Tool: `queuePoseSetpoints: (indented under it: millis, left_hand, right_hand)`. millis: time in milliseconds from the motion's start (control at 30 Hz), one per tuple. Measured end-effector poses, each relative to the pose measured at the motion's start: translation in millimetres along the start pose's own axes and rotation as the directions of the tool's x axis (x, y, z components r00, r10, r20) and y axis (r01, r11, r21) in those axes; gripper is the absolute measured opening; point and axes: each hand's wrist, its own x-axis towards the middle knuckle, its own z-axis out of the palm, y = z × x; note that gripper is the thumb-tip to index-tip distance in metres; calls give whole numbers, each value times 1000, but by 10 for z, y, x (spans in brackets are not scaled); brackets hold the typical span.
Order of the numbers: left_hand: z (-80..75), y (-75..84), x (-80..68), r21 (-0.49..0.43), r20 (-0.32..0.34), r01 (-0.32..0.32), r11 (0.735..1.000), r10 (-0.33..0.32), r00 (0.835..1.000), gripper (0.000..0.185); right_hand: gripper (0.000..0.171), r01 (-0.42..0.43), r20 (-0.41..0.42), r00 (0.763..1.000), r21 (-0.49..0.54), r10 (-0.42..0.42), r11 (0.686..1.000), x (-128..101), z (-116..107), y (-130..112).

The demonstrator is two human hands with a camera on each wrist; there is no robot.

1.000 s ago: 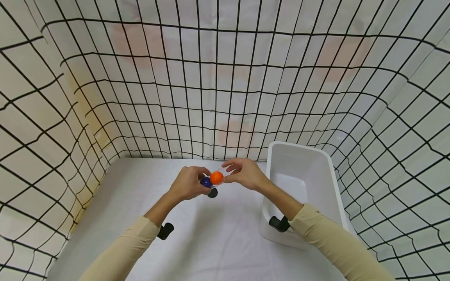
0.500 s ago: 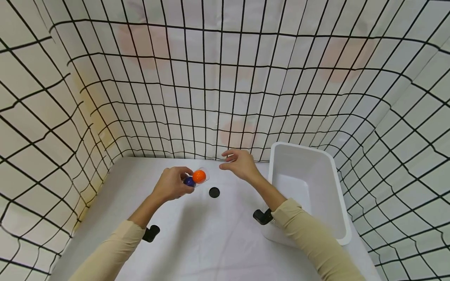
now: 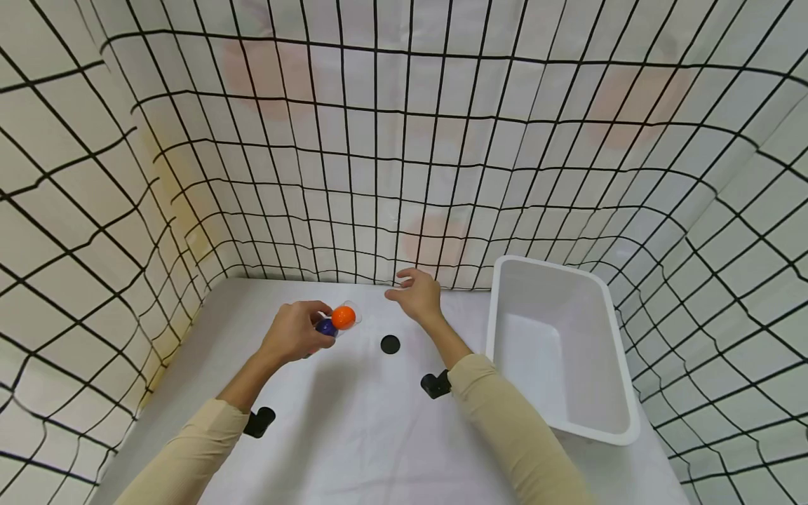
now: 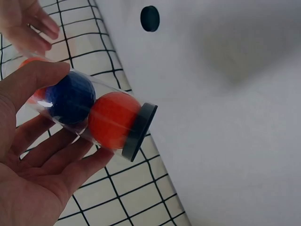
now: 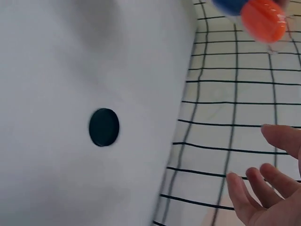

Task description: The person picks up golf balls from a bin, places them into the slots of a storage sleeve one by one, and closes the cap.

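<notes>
Fingers (image 4: 44, 153) of the left hand (image 3: 294, 334) curl under and around a clear plastic tube (image 4: 89, 115), with the thumb laid over its top, so the tube is held up off the worktop (image 3: 353, 421), left of centre in the head view. Inside it sit an orange ball (image 4: 113, 119) against the dark end cap (image 4: 139, 132), a blue ball (image 4: 70, 99) behind it, and what looks like a further orange one deeper in, mostly hidden by the thumb. The end towards the right hand seems uncapped, though the clear wall makes that hard to judge. The tube looks light, thin-walled and smooth, likely slippery and easy to dent if squeezed, and the balls would probably roll out if the uncapped end dips. The best hold seems to be around the middle of the barrel, where the hand has it, or at the stiffer capped end. Beside it, the right hand (image 3: 413, 294) hovers, holding nothing, its fingers (image 5: 263, 190) loosely spread and relaxed, apart from the tube. A loose black cap (image 3: 390, 344) lies flat on the worktop between the two forearms, just below the hands. A white bin (image 3: 621, 393) stands to the right, well apart from the tube, and its near wall is the only tall thing beside the right arm. Grid-patterned sheeting (image 3: 404, 140) closes in the back and both sides.
</notes>
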Motion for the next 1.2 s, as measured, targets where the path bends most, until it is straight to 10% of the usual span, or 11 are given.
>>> queuePoseSetpoints:
  millis: [433, 1200]
  left_hand:
    - [42, -2, -2, -5, -8, 7, 1000, -7, 1000, 43]
    - [84, -13, 10, 10, 14, 30, 999, -30, 999, 42]
  right_hand:
    - [42, -109, -101, 988, 61, 115, 992, -154, 596, 506]
    - [52, -138, -73, 988, -83, 132, 987, -422, 940, 974]
